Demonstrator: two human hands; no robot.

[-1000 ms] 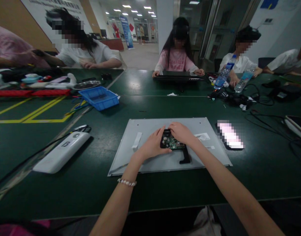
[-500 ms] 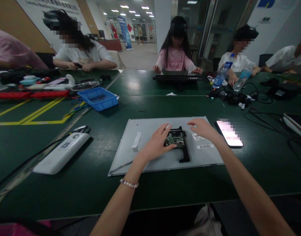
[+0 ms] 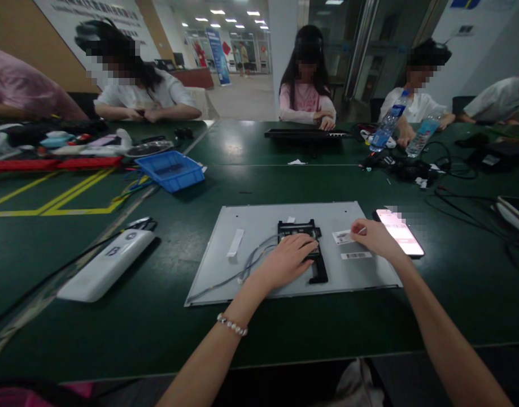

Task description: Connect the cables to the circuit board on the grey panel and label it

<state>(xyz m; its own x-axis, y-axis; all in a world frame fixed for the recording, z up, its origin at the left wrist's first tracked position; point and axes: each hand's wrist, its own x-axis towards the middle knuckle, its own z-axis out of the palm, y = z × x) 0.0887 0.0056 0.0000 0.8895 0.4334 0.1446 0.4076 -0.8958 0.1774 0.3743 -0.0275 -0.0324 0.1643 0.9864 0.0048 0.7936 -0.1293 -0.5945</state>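
A flat grey panel lies on the green table, with a black bracket and a circuit board under my left hand. My left hand rests palm down over the board and bracket, fingers stretched and slightly apart. Thin grey cables run from the bracket's left side to the panel's lower left corner. My right hand is over the panel's right part, beside a printed label, its fingertips pinched on a small, thin white piece. Below it is a barcode label. A white strip sits at the panel's left.
A lit phone lies right of the panel, a white power bank to the left. Farther back are a blue tray, a black device, two bottles and tangled cables. Several people sit across the table.
My left hand has moved right over the board, uncovering the cables. My right hand has moved right and down and now pinches a small white piece. The person opposite has brought their hands together.
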